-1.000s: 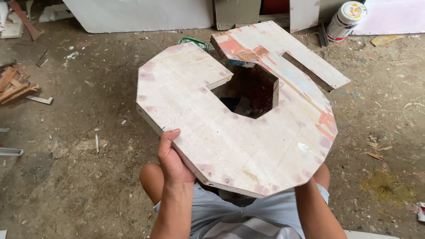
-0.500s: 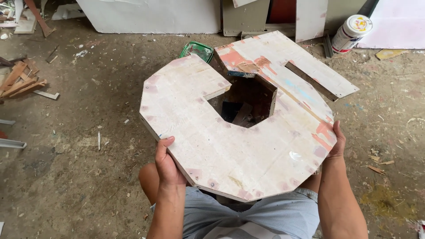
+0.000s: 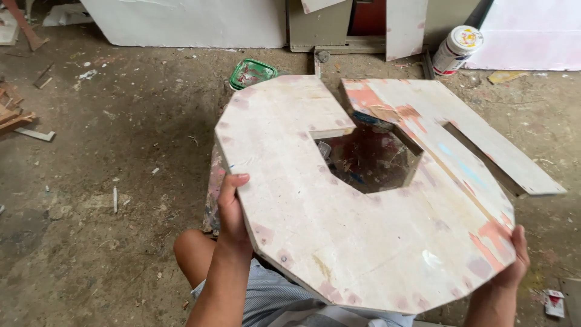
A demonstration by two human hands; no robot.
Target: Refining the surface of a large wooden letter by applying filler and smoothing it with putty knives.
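I hold a large, thick C-shaped wooden board with faceted edges, whitish with pink and orange paint stains, flat above my knees. My left hand grips its left edge, thumb on top. At the lower right corner, my right hand clasps the board's edge, fingers curled around it. Through the board's cut-out I see a dark, paint-spattered surface below. A second flat painted board lies under and beyond the held one, reaching to the right.
Dirt floor all around. A green-lidded container lies behind the board. A white paint can stands at the back right. White panels lean along the back wall. Wood scraps lie at the left. A small red-and-white packet lies bottom right.
The board has shifted slightly to the right and looks closer. My right hand, hidden a second ago, now grips the board's lower right edge.
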